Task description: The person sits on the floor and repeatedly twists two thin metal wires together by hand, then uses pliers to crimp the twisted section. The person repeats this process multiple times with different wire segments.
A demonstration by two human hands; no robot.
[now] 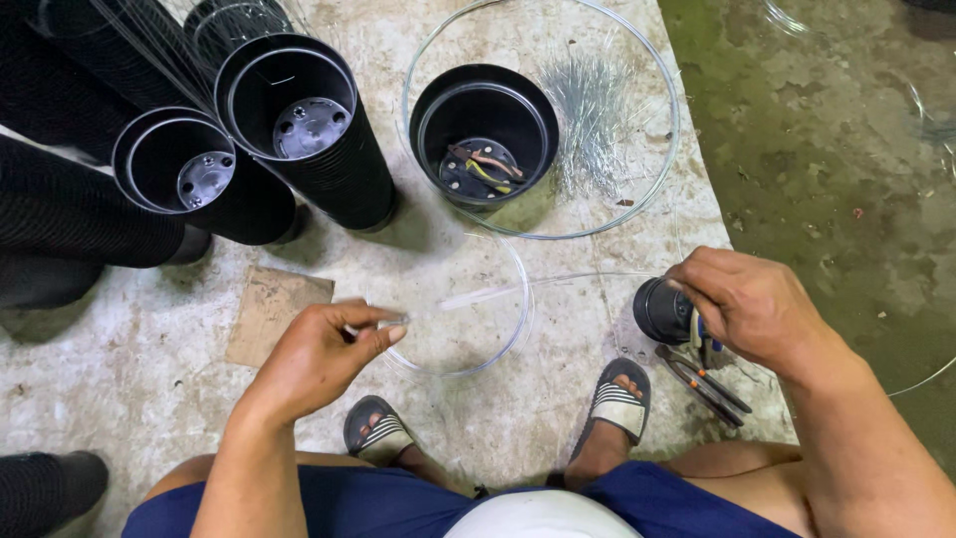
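Your left hand (319, 359) pinches the end of a clear plastic line (468, 295) between thumb and forefinger; the fingers (383, 334) are closed together on it. From the pinch the line runs right, low over the concrete floor (558, 120), toward your right hand (752, 304), and part of it curls into a small loop (503, 339) lying on the floor between your hands.

Your right hand grips a black cylindrical tool (664, 311), its fingers wrapped over the top of it. You cannot tell from this view whether the line passes into the tool. A pair of pliers (702, 384) lies on the floor just beside the tool, below your right hand.

Your feet, in striped slide sandals (617, 403), rest on the floor between and below your hands. A flat piece of brown cardboard (274, 309) lies just left of your left hand.

Farther out, an open black pot (485, 134) stands inside a large clear hoop (647, 189) of the same kind of line, with a few coloured wires at its bottom. A bundle of thin cut strands (593, 110) lies beside it, inside the hoop. To the left, several tall black ribbed tubes (299, 120) stand grouped together.
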